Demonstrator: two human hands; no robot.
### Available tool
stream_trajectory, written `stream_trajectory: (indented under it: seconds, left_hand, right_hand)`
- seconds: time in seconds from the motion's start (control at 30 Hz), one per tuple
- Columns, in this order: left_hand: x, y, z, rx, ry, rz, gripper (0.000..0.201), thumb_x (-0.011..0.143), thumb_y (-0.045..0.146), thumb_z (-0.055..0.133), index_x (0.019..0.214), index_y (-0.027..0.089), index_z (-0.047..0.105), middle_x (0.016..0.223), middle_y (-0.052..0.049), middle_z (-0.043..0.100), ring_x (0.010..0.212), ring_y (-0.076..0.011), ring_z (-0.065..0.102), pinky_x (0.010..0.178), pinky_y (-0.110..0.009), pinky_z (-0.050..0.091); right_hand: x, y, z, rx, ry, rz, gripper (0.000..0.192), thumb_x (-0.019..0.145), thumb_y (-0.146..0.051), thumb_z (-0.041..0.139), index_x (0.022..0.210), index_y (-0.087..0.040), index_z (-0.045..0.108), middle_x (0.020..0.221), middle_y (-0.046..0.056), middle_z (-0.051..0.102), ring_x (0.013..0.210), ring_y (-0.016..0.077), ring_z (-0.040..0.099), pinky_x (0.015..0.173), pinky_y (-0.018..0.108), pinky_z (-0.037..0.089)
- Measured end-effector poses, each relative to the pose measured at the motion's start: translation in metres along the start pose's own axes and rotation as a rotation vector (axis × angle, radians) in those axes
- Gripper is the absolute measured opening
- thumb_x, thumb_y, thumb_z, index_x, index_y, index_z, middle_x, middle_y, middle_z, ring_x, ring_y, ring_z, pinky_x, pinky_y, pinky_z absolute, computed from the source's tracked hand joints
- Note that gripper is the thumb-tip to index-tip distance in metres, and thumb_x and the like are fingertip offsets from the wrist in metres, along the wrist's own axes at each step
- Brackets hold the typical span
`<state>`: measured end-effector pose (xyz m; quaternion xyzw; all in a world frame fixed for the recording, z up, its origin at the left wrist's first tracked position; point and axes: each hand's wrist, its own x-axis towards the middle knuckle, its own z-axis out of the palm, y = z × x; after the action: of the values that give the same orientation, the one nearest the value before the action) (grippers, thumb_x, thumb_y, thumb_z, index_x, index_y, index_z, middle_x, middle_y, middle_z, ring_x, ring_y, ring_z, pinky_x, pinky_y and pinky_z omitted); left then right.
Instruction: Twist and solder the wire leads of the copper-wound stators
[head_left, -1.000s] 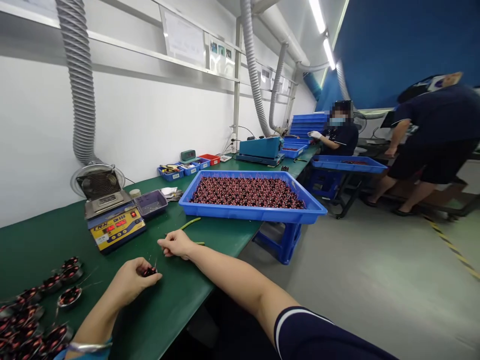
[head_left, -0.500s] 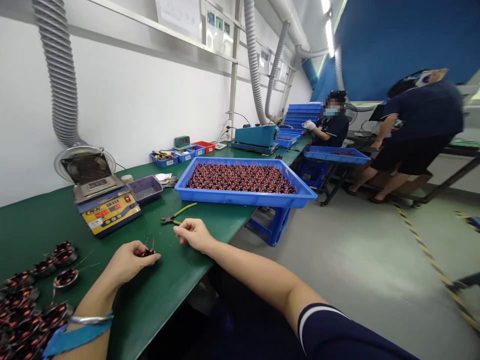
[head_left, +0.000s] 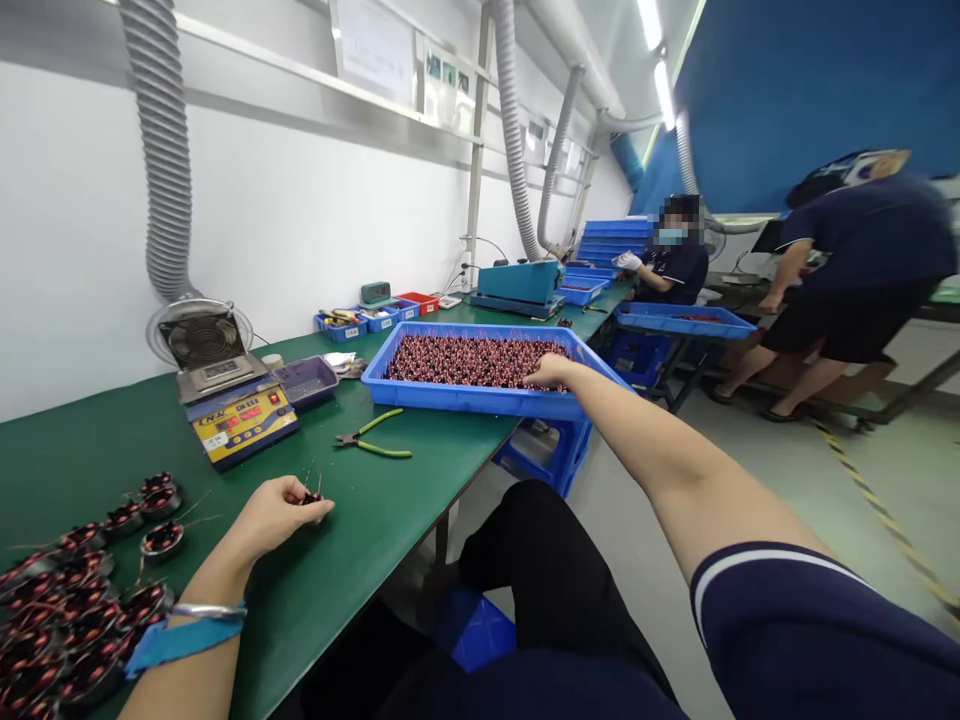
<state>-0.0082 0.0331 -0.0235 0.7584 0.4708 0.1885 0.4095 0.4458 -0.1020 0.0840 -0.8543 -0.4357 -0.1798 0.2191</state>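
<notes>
My left hand [head_left: 281, 515] is closed on a small wound coil [head_left: 309, 497], dark with copper-coloured wire and thin leads standing up, just above the green bench. My right hand [head_left: 551, 370] reaches over the near right part of a blue tray [head_left: 480, 400], its fingers bunched together among many small upright copper-and-black parts [head_left: 457, 358]. Whatever its fingertips hold is hidden. Between the hands, wire cutters [head_left: 367, 441] with green handles lie spread on the bench.
Round coil assemblies [head_left: 82, 610] crowd the bench at lower left. Behind them stands a yellow-and-blue device [head_left: 244, 420] with a red display, beside a grey bin [head_left: 307, 382]. Small blue bins [head_left: 341, 328] line the wall. Two people are at work at the far right.
My right hand has moved from beside the cutters to the tray, away and to the right. The cutters' handles now show in full. My left hand still holds the coil.
</notes>
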Motion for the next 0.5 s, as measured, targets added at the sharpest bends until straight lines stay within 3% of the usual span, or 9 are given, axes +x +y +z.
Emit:
stream_trajectory:
  seconds: [0.1,0.23,0.37,0.5]
  left_hand:
    - [0.0,-0.001,0.001,-0.003,-0.009,0.014,0.048,0.051,0.057,0.073,0.06,0.019,0.044,0.053,0.0,0.055,0.051,-0.0121,0.044,0.049,-0.023,0.031]
    - [0.001,-0.002,0.002,0.021,0.008,0.02,0.047,0.052,0.056,0.072,0.06,0.019,0.044,0.051,0.002,0.052,0.05,-0.0114,0.041,0.05,-0.023,0.029]
    - [0.003,-0.005,0.004,0.021,0.014,0.034,0.047,0.054,0.058,0.07,0.06,0.019,0.044,0.05,0.002,0.051,0.051,-0.012,0.041,0.051,-0.024,0.028]
    - [0.007,-0.012,0.005,0.059,0.014,0.04,0.047,0.054,0.06,0.069,0.061,0.018,0.047,0.053,0.002,0.05,0.054,-0.0131,0.043,0.054,-0.025,0.03]
  right_hand:
    - [0.003,0.016,0.019,-0.08,-0.142,0.142,0.036,0.092,-0.035,0.056,0.122,-0.015,0.054,0.122,0.01,0.055,0.104,0.0218,0.057,0.088,0.043,0.05]
    - [0.01,0.017,0.053,-0.107,-0.279,0.154,0.045,0.091,-0.038,0.056,0.131,-0.018,0.049,0.136,0.011,0.046,0.12,0.0272,0.048,0.099,0.052,0.04]
    - [0.028,0.023,0.07,-0.108,-0.315,0.193,0.056,0.09,-0.044,0.055,0.139,-0.02,0.041,0.147,0.012,0.034,0.132,0.032,0.035,0.107,0.059,0.027]
    - [0.043,0.043,0.076,-0.104,-0.32,0.262,0.061,0.09,-0.049,0.052,0.141,-0.019,0.038,0.148,0.013,0.032,0.133,0.0332,0.033,0.107,0.06,0.026]
